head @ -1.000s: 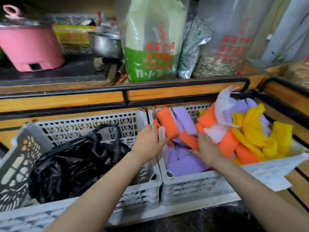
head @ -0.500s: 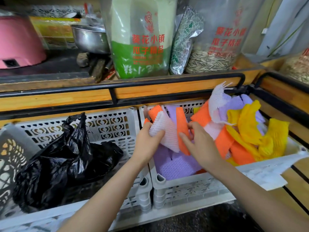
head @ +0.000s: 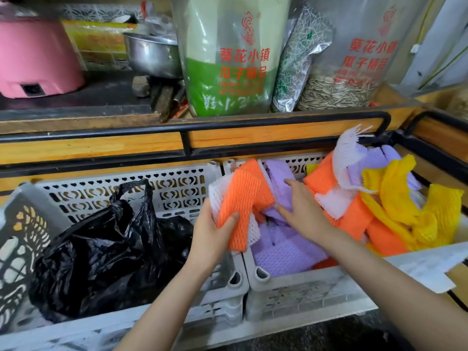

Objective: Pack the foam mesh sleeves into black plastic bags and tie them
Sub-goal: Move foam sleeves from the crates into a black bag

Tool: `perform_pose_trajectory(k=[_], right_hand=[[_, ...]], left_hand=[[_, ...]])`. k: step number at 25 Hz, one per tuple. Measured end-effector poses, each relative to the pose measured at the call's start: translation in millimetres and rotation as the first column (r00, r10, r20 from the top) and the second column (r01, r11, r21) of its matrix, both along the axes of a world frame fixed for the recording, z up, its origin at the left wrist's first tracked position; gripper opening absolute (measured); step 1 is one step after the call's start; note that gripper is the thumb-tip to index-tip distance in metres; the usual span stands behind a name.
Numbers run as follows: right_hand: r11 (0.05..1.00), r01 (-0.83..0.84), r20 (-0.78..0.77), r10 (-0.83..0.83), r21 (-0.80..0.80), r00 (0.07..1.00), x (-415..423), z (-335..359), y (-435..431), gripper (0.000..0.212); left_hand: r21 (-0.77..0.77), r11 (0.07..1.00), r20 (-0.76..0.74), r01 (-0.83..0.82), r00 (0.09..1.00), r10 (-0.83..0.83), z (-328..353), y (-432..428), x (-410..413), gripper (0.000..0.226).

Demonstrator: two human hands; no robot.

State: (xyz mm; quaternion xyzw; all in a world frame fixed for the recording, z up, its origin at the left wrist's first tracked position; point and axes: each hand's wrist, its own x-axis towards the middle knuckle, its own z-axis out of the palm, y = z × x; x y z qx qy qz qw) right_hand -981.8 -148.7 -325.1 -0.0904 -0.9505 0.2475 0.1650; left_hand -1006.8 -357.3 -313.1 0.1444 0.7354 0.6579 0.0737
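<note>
From the head view: gripped in left hand (head: 210,234), thumb across the front, an orange sleeve (head: 243,198) stacked on a white sleeve (head: 215,196), over the 9 o'clock edge of the right crate (head: 291,282), gathering a bundle. Laid loose-fingered on the purple sleeves (head: 283,247) mid-crate, right hand (head: 304,211), probably grasping nothing yet. Waiting at 9 o'clock in the left crate (head: 177,188), the black bag (head: 106,252), handles up for loading

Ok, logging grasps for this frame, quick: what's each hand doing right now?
Left hand: holding orange and white foam mesh sleeves.
Right hand: open, fingers straight, touching purple foam mesh sleeves.
</note>
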Motion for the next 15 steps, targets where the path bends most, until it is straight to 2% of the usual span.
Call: perform_pose_trajectory(k=[2,4,6,8,11,15], right_hand=[[0.992,0.049,0.186,-0.070,0.117,0.980,-19,-9,15,0.085],[0.962,0.052,0.314,-0.139,0.269,0.939,-32,-20,21,0.096],[0.916,0.073,0.302,-0.204,0.394,0.931,-40,-27,24,0.083],[0.902,0.114,0.212,-0.218,0.415,0.953,-43,-24,27,0.056],[0.949,0.181,0.097,-0.212,0.259,0.973,-36,-2,32,0.031],[0.981,0.165,-0.115,-0.176,-0.097,0.978,-19,26,19,0.020]], left_hand=[[-0.037,0.999,-0.038,0.008,0.999,-0.009,2,-7,-2,0.039],[-0.061,0.998,-0.031,0.007,0.999,-0.009,3,-13,-8,0.040],[-0.071,0.997,-0.019,0.003,1.000,-0.004,4,-17,-13,0.041],[-0.082,0.997,-0.018,-0.006,1.000,0.005,5,-18,-15,0.040],[-0.100,0.994,-0.026,-0.036,0.999,0.033,7,-17,-16,0.035],[-0.092,0.991,0.010,-0.095,0.995,0.097,7,1,-22,0.039]])
